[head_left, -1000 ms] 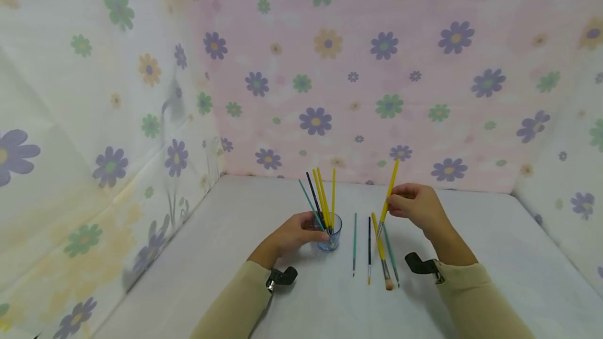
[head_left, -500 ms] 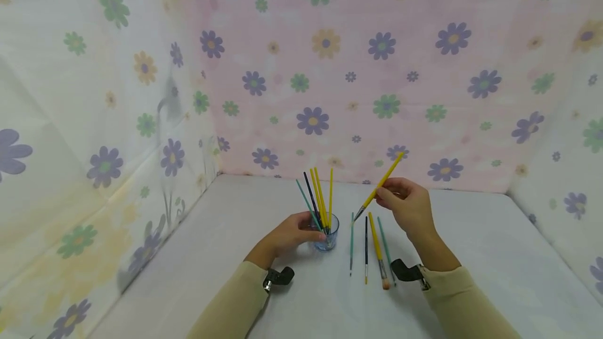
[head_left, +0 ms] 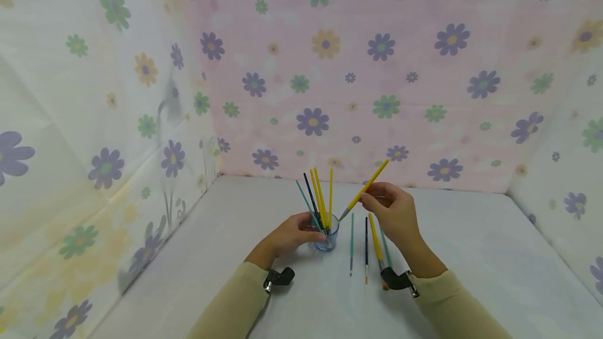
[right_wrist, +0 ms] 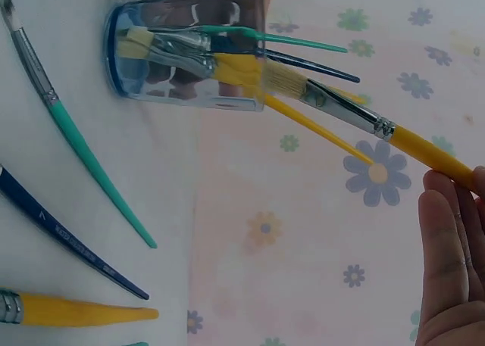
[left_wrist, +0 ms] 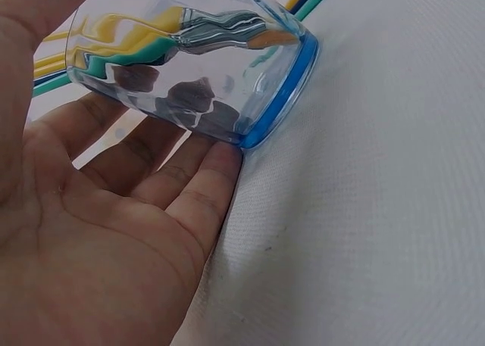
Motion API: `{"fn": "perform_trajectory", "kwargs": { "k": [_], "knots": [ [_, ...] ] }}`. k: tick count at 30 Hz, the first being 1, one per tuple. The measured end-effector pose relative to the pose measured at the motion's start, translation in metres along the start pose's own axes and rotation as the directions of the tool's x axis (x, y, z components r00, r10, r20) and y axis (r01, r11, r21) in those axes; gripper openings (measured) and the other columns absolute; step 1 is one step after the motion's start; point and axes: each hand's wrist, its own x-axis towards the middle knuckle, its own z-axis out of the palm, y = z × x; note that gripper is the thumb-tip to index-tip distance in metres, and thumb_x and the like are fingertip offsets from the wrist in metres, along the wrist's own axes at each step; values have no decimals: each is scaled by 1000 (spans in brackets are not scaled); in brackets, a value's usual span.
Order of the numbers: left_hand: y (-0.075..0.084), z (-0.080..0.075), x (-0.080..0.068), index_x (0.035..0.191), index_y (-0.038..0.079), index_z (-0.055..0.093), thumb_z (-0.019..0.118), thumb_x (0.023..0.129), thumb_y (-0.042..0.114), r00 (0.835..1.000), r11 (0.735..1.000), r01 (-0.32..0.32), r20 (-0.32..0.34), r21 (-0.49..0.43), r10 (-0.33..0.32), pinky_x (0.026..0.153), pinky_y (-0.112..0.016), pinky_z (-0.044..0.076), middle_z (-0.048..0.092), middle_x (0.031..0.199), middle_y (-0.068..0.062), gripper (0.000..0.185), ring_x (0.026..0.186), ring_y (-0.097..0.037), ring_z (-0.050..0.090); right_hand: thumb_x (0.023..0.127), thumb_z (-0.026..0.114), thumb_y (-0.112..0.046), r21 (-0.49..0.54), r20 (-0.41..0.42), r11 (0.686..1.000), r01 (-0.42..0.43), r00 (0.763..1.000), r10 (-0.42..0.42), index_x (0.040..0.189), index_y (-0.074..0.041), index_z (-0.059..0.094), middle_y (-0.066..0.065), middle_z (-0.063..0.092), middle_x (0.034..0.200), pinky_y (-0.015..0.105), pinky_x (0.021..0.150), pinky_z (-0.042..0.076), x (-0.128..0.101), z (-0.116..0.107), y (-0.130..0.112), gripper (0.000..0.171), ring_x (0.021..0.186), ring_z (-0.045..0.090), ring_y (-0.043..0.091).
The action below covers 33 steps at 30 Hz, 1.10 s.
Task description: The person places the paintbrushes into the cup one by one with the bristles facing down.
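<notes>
The step in hand seems to be adding a yellow brush (head_left: 370, 182), pinched in the right hand (head_left: 394, 211), to the cup (head_left: 332, 239) on the desk (head_left: 476, 239), gripped by the left hand (head_left: 289, 235). Its bristles (right_wrist: 283, 79) meet the rim, perhaps without touching; next likely calls for steepening, then lowering it inside.

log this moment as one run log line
left hand: holds glass of brushes | right hand: holds yellow brush, tip at glass rim | table: teal brushes, navy brush, another yellow brush
</notes>
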Motion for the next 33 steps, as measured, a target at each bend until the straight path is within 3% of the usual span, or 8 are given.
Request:
{"fn": "perform_trajectory", "kwargs": {
  "k": [7,13,20,33],
  "knots": [
    [-2,1,0,141,26,60,87,81,45,1000,1000,-5,10,-4,5,115,-56,42,70,129,6,68,129,-20,61,95,77,-23,-7,30,1000,6,1000,-6,115,-4,70,17,73,112,29,82,62,-5,8,9,28,97,77,17],
    [-4,1,1,140,26,61,87,82,46,1000,1000,-11,17,-14,12,115,-56,41,70,130,6,66,130,-20,61,95,77,-26,-47,66,998,-34,997,37,117,-7,70,12,73,113,28,83,62,-8,13,12,30,101,76,26],
    [-5,0,0,140,28,60,86,82,48,999,1000,-17,30,-12,17,115,-56,42,70,131,7,67,130,-20,60,96,76,-27,-96,100,992,-85,990,95,121,-9,70,8,73,116,29,83,62,-10,21,17,31,98,76,19],
    [2,-1,-1,144,22,58,87,82,45,1000,1000,11,10,-18,-11,118,-57,38,67,137,5,72,134,-22,58,96,76,-23,-137,136,982,-131,979,149,121,-11,70,5,73,114,37,84,62,-10,31,25,29,101,75,24]
  ]
}}
